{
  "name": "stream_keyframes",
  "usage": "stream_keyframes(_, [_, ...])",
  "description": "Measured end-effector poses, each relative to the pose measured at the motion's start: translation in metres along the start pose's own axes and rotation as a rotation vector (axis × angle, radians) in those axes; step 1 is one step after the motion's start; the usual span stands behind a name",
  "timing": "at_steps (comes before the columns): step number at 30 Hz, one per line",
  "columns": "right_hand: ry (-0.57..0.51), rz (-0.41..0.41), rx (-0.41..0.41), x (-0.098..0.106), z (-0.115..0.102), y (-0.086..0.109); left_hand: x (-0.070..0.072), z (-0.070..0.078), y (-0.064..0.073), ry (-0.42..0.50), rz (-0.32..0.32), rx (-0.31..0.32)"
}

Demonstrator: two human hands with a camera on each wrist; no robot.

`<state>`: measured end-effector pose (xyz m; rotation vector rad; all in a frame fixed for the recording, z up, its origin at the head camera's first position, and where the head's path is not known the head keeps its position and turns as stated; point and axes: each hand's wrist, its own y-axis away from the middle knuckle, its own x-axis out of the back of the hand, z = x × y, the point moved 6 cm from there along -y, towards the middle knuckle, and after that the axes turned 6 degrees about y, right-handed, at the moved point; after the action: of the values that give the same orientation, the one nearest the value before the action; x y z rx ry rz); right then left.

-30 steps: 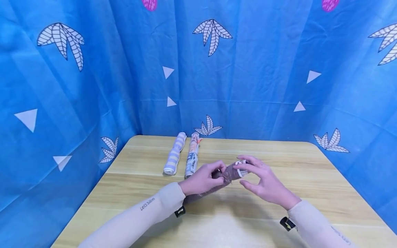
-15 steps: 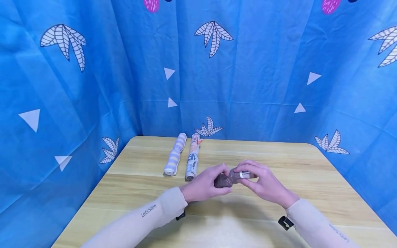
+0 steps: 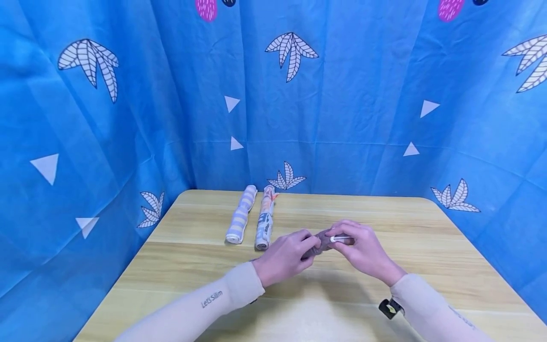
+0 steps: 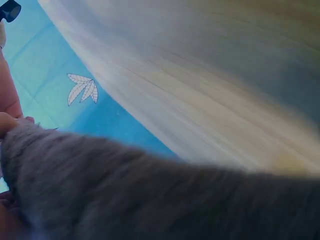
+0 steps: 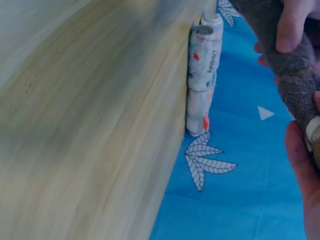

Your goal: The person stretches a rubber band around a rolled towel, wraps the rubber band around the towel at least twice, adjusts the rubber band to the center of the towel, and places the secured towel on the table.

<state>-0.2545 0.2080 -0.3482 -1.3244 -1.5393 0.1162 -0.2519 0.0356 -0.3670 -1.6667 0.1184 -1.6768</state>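
A rolled grey-brown towel (image 3: 324, 241) is held above the table between both hands. My left hand (image 3: 287, 256) grips the roll near its middle, fingers curled over it. At the far right end, my right hand (image 3: 363, 249) pinches the roll between thumb and fingers, beside a white strip (image 3: 340, 239). Seen from the right wrist, the fuzzy towel (image 5: 294, 95) narrows at a crease with a thin yellowish line, between the two hands. The towel (image 4: 125, 187) fills the lower part of the left wrist view, blurred.
Two more rolled towels lie side by side at the back left of the wooden table (image 3: 367, 213): one striped lilac and cream (image 3: 241, 216), one printed with lettering (image 3: 265, 218). A blue patterned curtain (image 3: 359, 95) surrounds the table's back and sides.
My right hand has closed from loosely spread fingers to a pinch on the towel's end. The left hand has shifted slightly right and its fingers now cover more of the roll.
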Motion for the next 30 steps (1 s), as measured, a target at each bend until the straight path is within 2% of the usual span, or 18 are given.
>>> stream_keyframes(4, [-0.034, -0.048, -0.116, 0.0, 0.01, 0.002, -0.006, 0.0, 0.003, -0.039, -0.01, -0.029])
stream_keyframes(8, [-0.091, -0.072, -0.331, 0.007, 0.026, 0.005, -0.006, -0.004, 0.013, -0.096, 0.018, -0.035])
stream_keyframes(12, [-0.144, -0.105, -0.491, 0.009, 0.034, 0.008, -0.005, -0.011, 0.02, -0.114, 0.036, 0.032])
stream_keyframes(15, [-0.198, -0.146, -0.512, 0.006, 0.031, 0.006, -0.007, -0.015, 0.017, -0.045, 0.012, 0.107])
stream_keyframes(17, [-0.204, -0.154, -0.481, 0.006, 0.027, 0.005, -0.008, -0.018, 0.015, 0.039, -0.007, 0.173])
stream_keyframes(19, [-0.168, -0.146, -0.409, 0.009, 0.024, 0.004, -0.007, -0.023, 0.013, 0.156, -0.03, 0.258])
stream_keyframes(21, [-0.094, -0.132, -0.29, 0.014, 0.019, 0.003, -0.006, -0.029, 0.012, 0.311, -0.053, 0.351])
stream_keyframes(24, [0.096, -0.106, -0.034, 0.019, 0.008, 0.004, -0.006, -0.036, 0.013, 0.552, -0.093, 0.46])
stream_keyframes(27, [0.223, -0.097, 0.168, 0.018, -0.003, 0.006, -0.008, -0.039, 0.013, 0.722, -0.133, 0.496])
stream_keyframes(28, [0.248, -0.096, 0.207, 0.017, -0.005, 0.006, -0.009, -0.04, 0.013, 0.759, -0.143, 0.498])
stream_keyframes(30, [0.259, -0.1, 0.229, 0.015, -0.008, 0.007, -0.011, -0.04, 0.014, 0.803, -0.154, 0.496])
